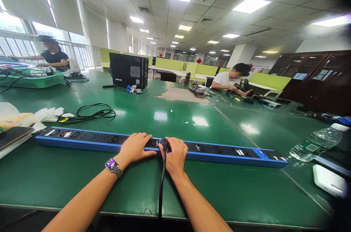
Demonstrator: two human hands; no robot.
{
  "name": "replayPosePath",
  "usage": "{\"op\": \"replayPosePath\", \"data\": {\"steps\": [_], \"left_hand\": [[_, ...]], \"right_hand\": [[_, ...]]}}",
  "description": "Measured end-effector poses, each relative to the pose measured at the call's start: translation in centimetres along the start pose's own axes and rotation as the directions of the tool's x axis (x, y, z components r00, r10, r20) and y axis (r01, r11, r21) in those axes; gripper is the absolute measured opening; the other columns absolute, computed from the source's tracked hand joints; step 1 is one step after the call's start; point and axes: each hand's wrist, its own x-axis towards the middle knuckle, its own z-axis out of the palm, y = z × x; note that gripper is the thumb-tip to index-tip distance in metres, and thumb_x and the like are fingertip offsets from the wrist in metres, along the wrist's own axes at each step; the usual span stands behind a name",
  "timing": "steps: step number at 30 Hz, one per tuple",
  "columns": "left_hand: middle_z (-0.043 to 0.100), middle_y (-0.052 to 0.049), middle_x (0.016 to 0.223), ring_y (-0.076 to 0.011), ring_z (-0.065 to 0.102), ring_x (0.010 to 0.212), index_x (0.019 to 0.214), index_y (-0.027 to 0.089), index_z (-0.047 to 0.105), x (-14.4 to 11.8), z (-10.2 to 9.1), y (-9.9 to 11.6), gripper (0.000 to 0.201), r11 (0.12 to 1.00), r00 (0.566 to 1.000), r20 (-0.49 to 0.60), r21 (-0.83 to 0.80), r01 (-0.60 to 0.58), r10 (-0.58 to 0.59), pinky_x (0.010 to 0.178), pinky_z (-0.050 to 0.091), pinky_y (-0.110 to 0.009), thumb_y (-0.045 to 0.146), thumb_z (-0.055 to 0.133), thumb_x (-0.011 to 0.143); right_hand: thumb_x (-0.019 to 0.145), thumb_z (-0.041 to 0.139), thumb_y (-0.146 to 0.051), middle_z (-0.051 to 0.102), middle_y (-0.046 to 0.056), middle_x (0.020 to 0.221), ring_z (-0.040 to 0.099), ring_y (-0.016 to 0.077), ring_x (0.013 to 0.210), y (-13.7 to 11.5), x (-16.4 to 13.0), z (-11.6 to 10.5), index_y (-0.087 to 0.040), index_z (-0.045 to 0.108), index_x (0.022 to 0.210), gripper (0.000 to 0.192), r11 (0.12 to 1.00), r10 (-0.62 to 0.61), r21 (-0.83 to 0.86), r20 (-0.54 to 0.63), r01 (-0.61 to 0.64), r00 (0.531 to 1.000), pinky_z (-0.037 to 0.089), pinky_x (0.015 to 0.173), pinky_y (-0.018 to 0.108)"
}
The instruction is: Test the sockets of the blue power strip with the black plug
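Note:
A long blue power strip [90,145] with black sockets lies across the green table in front of me. My left hand [136,147] is on it left of centre, fingers over the top and far edge, thumb stretched out along the near side. A silver watch [113,166] is on that wrist. My right hand [175,153] is closed on a black power plug [164,144] at the middle of the strip. Whether the plug's pins are inside a socket is hidden. Its black cord [162,184] runs down over the table's front edge.
A coiled black cable [94,113], crumpled tissue and a phone [13,138] lie left. At right are a water bottle [318,142] and white device [329,180]. Behind stand a computer tower [124,69] and green basket [41,80]. Two people [56,56] [223,79] sit farther off.

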Motion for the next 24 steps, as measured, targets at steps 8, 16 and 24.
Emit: {"op": "replayPosePath", "data": {"steps": [8,16,24], "left_hand": [[0.065,-0.011,0.118,-0.0284,0.061,0.106,0.128,0.017,0.055,0.0,-0.1,0.0,0.068,1.000,1.000,0.020,-0.017,0.013,-0.013,0.093,0.043,-0.041,0.069,0.052,0.083],[0.066,-0.011,0.118,-0.0283,0.061,0.105,0.128,0.017,0.056,0.0,0.0,-0.1,0.070,0.999,1.000,0.006,-0.033,0.014,-0.014,0.093,0.043,-0.041,0.070,0.050,0.084],[0.065,-0.011,0.119,-0.0283,0.061,0.106,0.128,0.016,0.056,0.0,-0.1,-0.1,0.070,0.999,1.000,0.014,-0.041,0.020,-0.019,0.094,0.043,-0.042,0.071,0.050,0.083]], "right_hand": [[0.086,0.057,-0.048,0.069,0.010,0.100,0.059,0.0235,0.094,1.6,1.7,-1.5,-0.017,0.064,0.103,0.037,0.979,0.135,0.184,-0.285,-0.084,0.949,0.044,0.085,0.037],[0.079,0.056,-0.049,0.072,0.009,0.093,0.064,0.0236,0.085,9.9,1.8,-5.9,-0.017,0.069,0.095,0.037,0.925,0.357,0.212,-0.196,-0.316,0.913,0.047,0.080,0.036],[0.085,0.049,-0.043,0.075,0.007,0.094,0.064,0.0230,0.088,9.3,1.6,-6.4,-0.021,0.073,0.089,0.034,0.978,0.207,0.017,-0.119,-0.206,0.971,0.044,0.087,0.037]]}}
